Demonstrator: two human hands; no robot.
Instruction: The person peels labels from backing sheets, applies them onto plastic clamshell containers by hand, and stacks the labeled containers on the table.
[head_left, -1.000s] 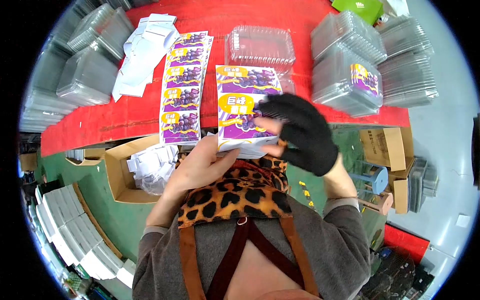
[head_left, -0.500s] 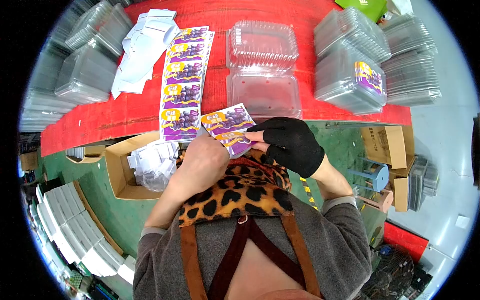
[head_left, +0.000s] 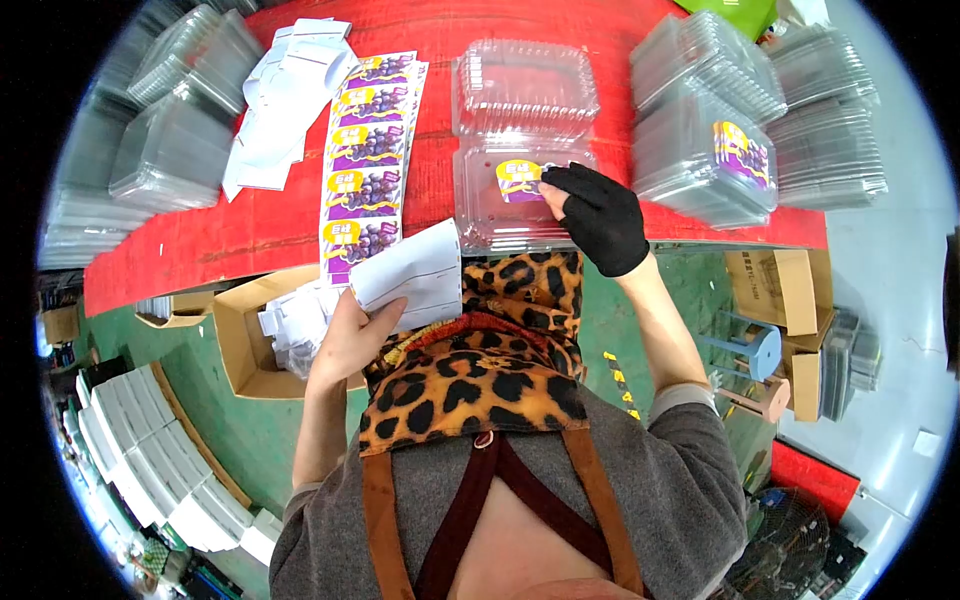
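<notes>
My left hand [head_left: 352,338] pinches a white backing sheet [head_left: 412,275] between thumb and fingers, in front of the table's edge. In a black fingerless glove, my right hand [head_left: 600,215] grips the right end of a purple and yellow grape sticker [head_left: 518,180]. That sticker lies over a clear plastic clamshell box [head_left: 480,215], whose ribbed half [head_left: 525,85] is folded back behind it. The fingertips on the sticker are partly hidden by the glove. Left of the box, a strip of grape stickers [head_left: 365,190] hangs slightly over the edge.
Stacks of clear boxes stand on the red table [head_left: 430,25] at left [head_left: 170,150] and right [head_left: 690,150]; one at right bears a grape sticker [head_left: 740,155]. White backing papers [head_left: 280,110] lie at back left. Below are a carton of paper scraps [head_left: 245,345] and a blue stool [head_left: 765,350].
My right hand has moved forward onto the clear box with a grape sticker. My left hand has drawn back slightly left, and its sheet now shows its white side.
</notes>
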